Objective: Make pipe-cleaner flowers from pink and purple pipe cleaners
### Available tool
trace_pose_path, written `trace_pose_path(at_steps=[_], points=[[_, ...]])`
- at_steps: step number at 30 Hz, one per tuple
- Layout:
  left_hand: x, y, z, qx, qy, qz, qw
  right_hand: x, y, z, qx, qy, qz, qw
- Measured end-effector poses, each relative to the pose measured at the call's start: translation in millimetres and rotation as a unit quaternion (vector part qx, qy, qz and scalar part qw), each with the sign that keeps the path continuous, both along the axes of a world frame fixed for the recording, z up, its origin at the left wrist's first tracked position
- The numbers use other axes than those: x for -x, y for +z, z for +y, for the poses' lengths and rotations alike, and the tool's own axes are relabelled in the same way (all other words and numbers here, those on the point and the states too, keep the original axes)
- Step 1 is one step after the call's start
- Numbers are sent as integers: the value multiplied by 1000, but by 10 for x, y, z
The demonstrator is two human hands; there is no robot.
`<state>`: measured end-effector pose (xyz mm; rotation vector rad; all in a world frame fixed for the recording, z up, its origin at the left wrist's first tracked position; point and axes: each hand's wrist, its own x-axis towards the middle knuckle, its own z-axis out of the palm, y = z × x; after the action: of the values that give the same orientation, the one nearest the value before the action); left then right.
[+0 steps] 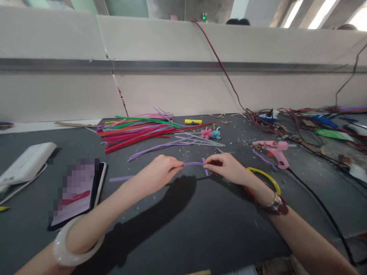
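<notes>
A purple pipe cleaner (pixel 194 163) stretches between my two hands above the dark table. My left hand (pixel 160 172) pinches it between thumb and fingertips, and its long tail runs out to the left beyond my wrist. With thumb and forefinger my right hand (pixel 225 166) grips its other end, where short purple loops stick up and down. Just beyond my hands lie loose purple pipe cleaners (pixel 160 148), several grey strips (pixel 212 143), and a pink flower (pixel 205 133) beside a blue flower (pixel 216 132).
A colourful pipe cleaner bundle (pixel 137 131) and a yellow glue stick (pixel 193 122) lie near the wall. To the right are a pink glue gun (pixel 276 151), yellow-handled ring (pixel 266 173) and tangled wires (pixel 258 122). At left sit a phone (pixel 77 194) and white power bank (pixel 28 162).
</notes>
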<state>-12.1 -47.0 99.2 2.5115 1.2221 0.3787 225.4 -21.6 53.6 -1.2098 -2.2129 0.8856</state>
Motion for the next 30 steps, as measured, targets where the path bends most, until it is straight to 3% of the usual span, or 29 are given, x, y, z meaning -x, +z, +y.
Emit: trace_pose_path(at_steps=[3, 6, 9, 11, 14, 17, 19, 23, 30], points=[[-162, -128, 1, -23, -8, -41, 999, 47, -24, -21, 139, 8, 97, 985], [-253, -239, 19, -32, 6, -96, 995, 74, -67, -44, 217, 8, 185, 958], [-293, -317, 34, 60, 38, -193, 979, 79, -129, -57, 273, 7, 254, 928], [-309, -378, 39, 208, 72, -280, 934, 73, -170, -60, 312, 4, 292, 904], [-334, -504, 29, 415, 108, -368, 825, 63, -226, -61, 351, -3, 319, 880], [-366, -638, -8, 532, 113, -404, 736, 65, -276, -61, 356, -11, 340, 870], [-386, -705, -37, 564, 108, -416, 705, 76, -302, -63, 354, -16, 360, 863], [-401, -774, -61, 572, 97, -443, 684, 108, -316, -75, 335, -24, 392, 856], [-417, -825, -59, 581, 97, -450, 671, 161, -296, -107, 302, -54, 395, 866]])
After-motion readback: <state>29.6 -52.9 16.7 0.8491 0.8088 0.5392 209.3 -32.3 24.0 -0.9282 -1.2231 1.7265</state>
